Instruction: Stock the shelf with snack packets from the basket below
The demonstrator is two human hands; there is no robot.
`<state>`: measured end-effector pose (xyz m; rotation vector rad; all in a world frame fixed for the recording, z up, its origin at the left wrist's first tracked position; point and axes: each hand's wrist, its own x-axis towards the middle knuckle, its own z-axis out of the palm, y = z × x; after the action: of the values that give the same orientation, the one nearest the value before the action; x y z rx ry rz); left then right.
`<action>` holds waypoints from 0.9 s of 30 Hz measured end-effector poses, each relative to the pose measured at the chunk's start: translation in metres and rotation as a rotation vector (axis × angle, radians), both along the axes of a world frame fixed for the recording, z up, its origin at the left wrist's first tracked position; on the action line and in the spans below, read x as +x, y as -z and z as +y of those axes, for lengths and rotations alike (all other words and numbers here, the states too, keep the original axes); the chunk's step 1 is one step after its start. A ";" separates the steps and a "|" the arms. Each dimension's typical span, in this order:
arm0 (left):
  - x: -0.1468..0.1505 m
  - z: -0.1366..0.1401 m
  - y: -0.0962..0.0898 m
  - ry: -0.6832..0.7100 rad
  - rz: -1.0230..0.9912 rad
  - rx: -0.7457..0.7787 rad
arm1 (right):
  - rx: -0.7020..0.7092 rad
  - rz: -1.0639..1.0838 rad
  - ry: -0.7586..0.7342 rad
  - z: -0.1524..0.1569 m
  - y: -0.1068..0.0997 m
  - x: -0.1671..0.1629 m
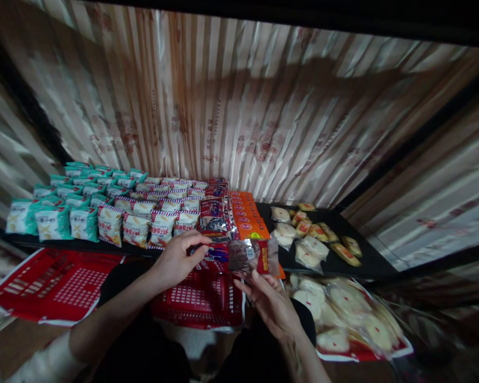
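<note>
In the head view, my right hand [269, 303] holds a translucent brown snack packet [243, 258] by its lower edge, thumb on the near side. My left hand [181, 260] is closed in a pinch at the left corner of a purple-and-red snack packet [217, 252]. Both packets are side by side just in front of the shelf's edge. Behind them lie dark red snack packets [214, 213] in a column. To the right of that column is an orange sheet of packets [247, 215].
Teal snack bags [54, 222] and white striped snack bags [135, 229] fill the black shelf's [377, 260] left side. Round crackers in wrappers [285, 234] and small yellow packets [345, 254] lie right. Below are red bags [64, 282] and more wrapped crackers [345, 298].
</note>
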<state>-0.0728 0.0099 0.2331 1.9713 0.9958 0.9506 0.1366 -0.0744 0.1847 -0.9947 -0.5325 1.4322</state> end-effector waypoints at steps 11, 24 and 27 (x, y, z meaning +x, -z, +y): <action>-0.008 0.030 -0.044 0.490 0.232 -0.218 | -0.048 -0.012 -0.317 -0.013 0.034 0.037; 0.011 0.034 -0.045 0.776 0.487 -0.119 | 0.076 -0.358 -0.867 -0.004 0.014 -0.004; 0.011 0.035 -0.036 0.736 0.534 -0.113 | 0.092 -0.405 -0.796 -0.002 0.015 -0.009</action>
<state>-0.0614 0.0448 0.2689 2.2768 0.4756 -0.0392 0.1272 -0.0767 0.1693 -1.0534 -1.3934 1.8711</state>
